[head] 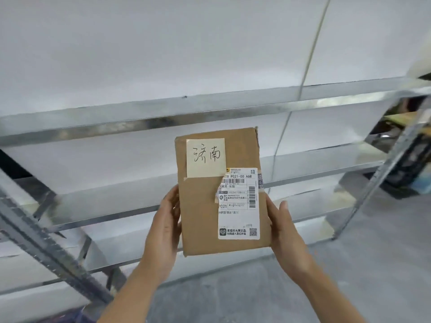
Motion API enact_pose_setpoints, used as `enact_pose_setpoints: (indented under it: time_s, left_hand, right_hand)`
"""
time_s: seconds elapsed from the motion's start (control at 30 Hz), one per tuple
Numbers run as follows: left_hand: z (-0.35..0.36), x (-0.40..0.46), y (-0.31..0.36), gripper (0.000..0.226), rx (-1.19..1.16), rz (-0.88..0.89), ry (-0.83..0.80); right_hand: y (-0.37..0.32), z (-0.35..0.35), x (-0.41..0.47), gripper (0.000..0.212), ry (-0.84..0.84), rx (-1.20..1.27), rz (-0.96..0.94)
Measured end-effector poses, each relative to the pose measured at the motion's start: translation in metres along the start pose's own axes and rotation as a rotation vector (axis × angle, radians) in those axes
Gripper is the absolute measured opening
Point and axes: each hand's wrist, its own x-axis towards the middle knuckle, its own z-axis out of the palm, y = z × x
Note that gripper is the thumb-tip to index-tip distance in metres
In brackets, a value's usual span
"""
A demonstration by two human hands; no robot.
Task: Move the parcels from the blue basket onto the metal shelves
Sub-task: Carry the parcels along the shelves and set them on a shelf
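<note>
Evidently both the left hand (166, 226) and right hand (285, 231) clasped the cardboard parcel (200, 206) by its sides, so sliding it level onto the metal shelves (149, 108) seemed wisest.

The fingers of the left grip (166, 226) and right grip (287, 231) lay behind the box (200, 206), out of sight. A yellow note (205, 157) covered the top left corner of the label (240, 203), whose small print was too fine to read. The shelves (140, 108) ran off both side edges. Dark things (405, 159) at the right edge were blurred beyond telling. Both forearms were cut off at the bottom edge
</note>
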Motion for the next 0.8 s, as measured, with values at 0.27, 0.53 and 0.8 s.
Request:
enact_pose_setpoints:
  time_s: [0.27,0.53,0.8]
  left_hand:
    - [0.139,0.019,-0.027,0.073,-0.017,-0.028,-0.289]
    - [0.232,0.047,-0.056,0.066,-0.082,-0.080,-0.513]
    - [0.294,0.100,-0.079,0.068,-0.077,-0.112,-0.701]
  right_hand:
    - [-0.026,-0.119,-0.068,0.072,0.281,0.002,-0.053]
    - [-0.037,-0.190,-0.108,0.081,0.498,0.002,-0.094]
    - [-0.045,-0.238,-0.093,0.079,0.640,0.003,-0.136]
